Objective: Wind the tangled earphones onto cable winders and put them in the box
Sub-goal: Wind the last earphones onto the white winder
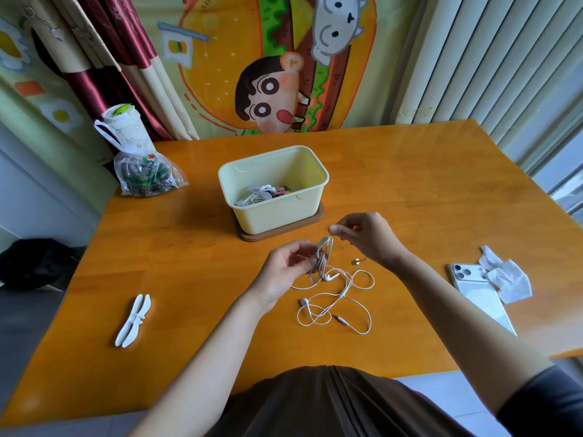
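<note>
Wound sets (255, 195) lie in the box (277, 212); the left hand (290, 266) grips a pink winder (323, 263), the right hand (369, 238) pinches the earphones (334, 305), mostly loose on the surface (410, 184).

Faint print on white cup (126, 129), illegible, partial white letters inside plastic bag (146, 176), unreadable

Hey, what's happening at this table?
A person is winding white earphones onto a winder. The left hand holds the winder; the right hand pinches the earphones just above it. Most of them lie loose on the table. The yellow box behind holds wound sets, and a spare white winder lies at the left.
</note>
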A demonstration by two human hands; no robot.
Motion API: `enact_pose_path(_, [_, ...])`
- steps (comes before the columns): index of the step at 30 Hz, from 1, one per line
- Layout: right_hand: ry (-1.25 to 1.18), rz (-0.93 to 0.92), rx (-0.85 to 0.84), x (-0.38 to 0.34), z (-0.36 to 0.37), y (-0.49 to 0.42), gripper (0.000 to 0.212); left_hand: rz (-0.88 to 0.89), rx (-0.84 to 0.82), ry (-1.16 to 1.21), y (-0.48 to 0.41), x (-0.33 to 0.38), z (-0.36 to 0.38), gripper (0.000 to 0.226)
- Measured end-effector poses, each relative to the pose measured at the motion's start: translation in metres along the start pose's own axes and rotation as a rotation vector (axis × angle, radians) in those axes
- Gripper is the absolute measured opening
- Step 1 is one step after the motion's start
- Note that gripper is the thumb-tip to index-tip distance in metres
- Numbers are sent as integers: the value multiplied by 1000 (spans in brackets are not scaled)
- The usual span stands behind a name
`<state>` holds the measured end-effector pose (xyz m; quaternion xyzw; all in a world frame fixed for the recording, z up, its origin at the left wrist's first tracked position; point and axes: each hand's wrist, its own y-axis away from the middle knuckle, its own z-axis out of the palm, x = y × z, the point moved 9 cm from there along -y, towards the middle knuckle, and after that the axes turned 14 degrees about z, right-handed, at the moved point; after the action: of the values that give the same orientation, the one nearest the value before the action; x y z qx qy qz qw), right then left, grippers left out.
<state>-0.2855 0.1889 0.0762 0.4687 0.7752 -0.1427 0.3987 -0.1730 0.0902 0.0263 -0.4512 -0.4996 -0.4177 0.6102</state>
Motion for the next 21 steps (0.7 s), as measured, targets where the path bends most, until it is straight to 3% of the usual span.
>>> enact_pose_path(7, [-206,116,-132,12,31,15,37,-16,168,301,-8,10,0,20])
enact_pose_path(13, [-268,139,-211,16,55,24,19,-96,474,510,-6,-5,-19,23])
enact_pose_path(16, [-184,113,-239,15,65,27,15,-90,562,445,-3,-7,-28,18])
enact_pose_path(21, [17,68,-247,13,74,34,23,-33,668,133,2,-4,-49,14])
